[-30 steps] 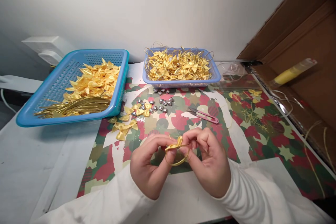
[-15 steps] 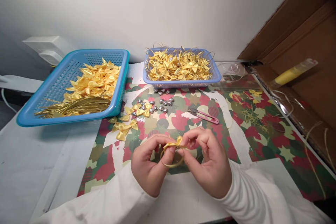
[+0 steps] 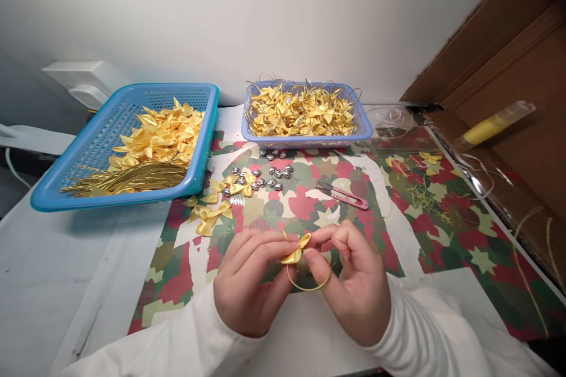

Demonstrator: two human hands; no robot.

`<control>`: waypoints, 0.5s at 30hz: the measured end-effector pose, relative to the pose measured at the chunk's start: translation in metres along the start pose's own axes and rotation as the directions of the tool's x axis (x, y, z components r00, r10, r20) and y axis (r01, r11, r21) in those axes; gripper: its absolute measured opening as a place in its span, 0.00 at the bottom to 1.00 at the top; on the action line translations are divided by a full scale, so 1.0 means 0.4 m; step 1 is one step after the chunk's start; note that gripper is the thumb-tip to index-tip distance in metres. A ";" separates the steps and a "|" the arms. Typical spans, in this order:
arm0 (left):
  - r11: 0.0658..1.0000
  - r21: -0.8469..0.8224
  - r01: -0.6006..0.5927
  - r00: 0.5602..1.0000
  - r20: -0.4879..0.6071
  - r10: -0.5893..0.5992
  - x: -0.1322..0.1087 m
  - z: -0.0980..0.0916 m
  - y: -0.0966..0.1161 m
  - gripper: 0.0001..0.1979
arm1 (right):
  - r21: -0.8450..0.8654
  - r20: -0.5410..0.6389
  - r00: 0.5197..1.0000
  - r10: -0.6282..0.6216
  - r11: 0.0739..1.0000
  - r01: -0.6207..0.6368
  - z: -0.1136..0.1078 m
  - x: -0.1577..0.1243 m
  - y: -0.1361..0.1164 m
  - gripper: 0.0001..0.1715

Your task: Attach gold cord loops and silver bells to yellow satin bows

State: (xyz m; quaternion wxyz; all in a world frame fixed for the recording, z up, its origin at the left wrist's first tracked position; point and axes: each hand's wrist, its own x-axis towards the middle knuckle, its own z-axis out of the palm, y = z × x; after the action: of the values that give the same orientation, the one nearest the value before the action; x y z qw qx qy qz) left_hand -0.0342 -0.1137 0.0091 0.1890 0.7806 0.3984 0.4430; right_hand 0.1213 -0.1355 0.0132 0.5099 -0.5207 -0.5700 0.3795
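Between my two hands is a yellow satin bow [image 3: 292, 255] with a loop of gold cord [image 3: 308, 289] hanging below it. The fingers and thumb of my left hand [image 3: 252, 277] are closed on the bow's left side. My right hand [image 3: 354, 277] pinches at the bow's right side, and the cord loop runs to its thumb. Whether a bell sits behind the bow is hidden by my fingers. Beyond my hands lie several silver bells [image 3: 277, 174] and several loose yellow bows [image 3: 206, 218]. Pink thread snips [image 3: 349, 198] rest to the right of the bells.
A blue basket [image 3: 48, 193] at left holds yellow bows and a bundle of gold cords [image 3: 128, 179]. At the back, another basket [image 3: 309, 141] is heaped with bows on cord loops. Thread scraps [image 3: 424, 200] lie at right, near a cardboard box [image 3: 499, 70] and a yellow tube [image 3: 493, 126].
The bow has turned in my fingers, so its front now faces up more. The cord loop has swung down and right, and my left hand has closed further over the bow.
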 end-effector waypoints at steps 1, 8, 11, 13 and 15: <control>0.999 0.030 -0.025 1.000 -0.010 0.025 0.003 0.000 0.000 0.16 | 0.007 -0.007 1.000 0.009 1.000 -0.009 0.002 -0.001 0.001 0.19; 0.999 -0.019 -0.049 0.998 -0.039 0.048 0.008 0.005 0.002 0.12 | -0.057 -0.053 0.985 -0.163 0.985 0.160 0.009 0.001 0.010 0.21; 0.977 -0.143 0.161 0.987 0.016 -0.160 0.004 0.011 0.008 0.06 | -0.211 -0.040 0.936 -0.350 0.918 0.334 0.010 0.010 0.015 0.20; 0.866 -0.272 0.419 0.906 0.056 -0.420 0.007 0.020 0.011 0.01 | -0.280 -0.022 0.925 -0.380 0.890 0.359 0.008 0.016 0.016 0.19; 0.585 -0.443 0.679 0.703 0.162 -0.693 0.015 0.030 0.010 0.04 | -0.285 -0.009 0.944 -0.329 0.906 0.313 0.003 0.020 0.015 0.18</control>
State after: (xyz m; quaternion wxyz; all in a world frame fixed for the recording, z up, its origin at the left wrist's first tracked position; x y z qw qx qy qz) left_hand -0.0205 -0.1106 0.0086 0.5227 0.4891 0.5505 0.4295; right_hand 0.1218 -0.1267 0.0086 0.5026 -0.4970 -0.6810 0.1913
